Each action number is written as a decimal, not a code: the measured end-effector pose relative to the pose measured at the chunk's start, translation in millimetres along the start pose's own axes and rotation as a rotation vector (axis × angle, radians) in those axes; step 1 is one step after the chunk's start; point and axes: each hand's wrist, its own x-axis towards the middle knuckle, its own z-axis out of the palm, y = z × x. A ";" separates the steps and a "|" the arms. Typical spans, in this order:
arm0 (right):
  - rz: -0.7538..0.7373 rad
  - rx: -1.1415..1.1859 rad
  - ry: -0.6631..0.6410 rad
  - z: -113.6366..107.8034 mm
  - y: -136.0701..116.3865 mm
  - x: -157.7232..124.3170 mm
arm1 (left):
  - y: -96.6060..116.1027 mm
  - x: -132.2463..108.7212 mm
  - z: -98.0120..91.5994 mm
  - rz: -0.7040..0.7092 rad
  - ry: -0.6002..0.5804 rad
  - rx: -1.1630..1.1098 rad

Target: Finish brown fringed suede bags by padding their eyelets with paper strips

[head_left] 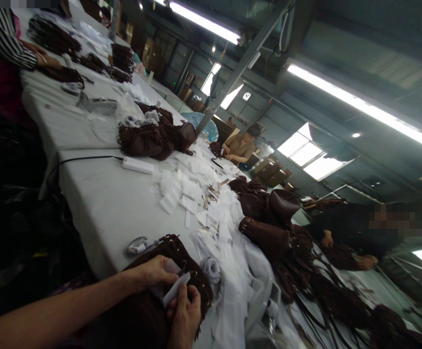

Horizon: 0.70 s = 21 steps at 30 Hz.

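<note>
A dark brown bag (pixel 170 242) with gold-coloured eyelets and a fringed edge lies at the table's near edge in front of me. My left hand (pixel 158 271) is closed over its upper part, pinching a thin whitish piece of tissue or film. Close beside it, my right hand (pixel 186 308) pinches a folded white strip (pixel 176 289) between thumb and fingers. Whether both hands grip one and the same strip I cannot tell. A roll of white wrapping (pixel 211 270) rests against the bag's right side, and a small clear-wrapped bundle (pixel 138 245) sits at its left.
White paper slips (pixel 181 186) cover the table's middle. Brown bags (pixel 148 138) are heaped beyond, with more bags (pixel 265 232) at right. A white power strip (pixel 138 165) trails a black cord. Co-workers stand at the far left (pixel 3 36), across the table (pixel 242 145) and at right (pixel 356 232).
</note>
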 end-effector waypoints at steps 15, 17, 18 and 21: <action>-0.057 -0.167 -0.192 -7.2 -27.4 15.8 | -6.3 20.9 -4.1 0.026 0.168 0.067; -0.077 -0.158 -0.198 -7.0 -26.2 17.4 | -6.8 21.2 -4.4 0.021 0.147 0.073; -0.079 -0.151 -0.209 -7.4 -25.3 18.5 | -6.8 20.3 -4.5 0.016 0.127 0.074; -0.054 -0.145 -0.244 -9.1 -22.4 21.6 | -7.4 16.4 -5.8 0.022 0.089 0.076</action>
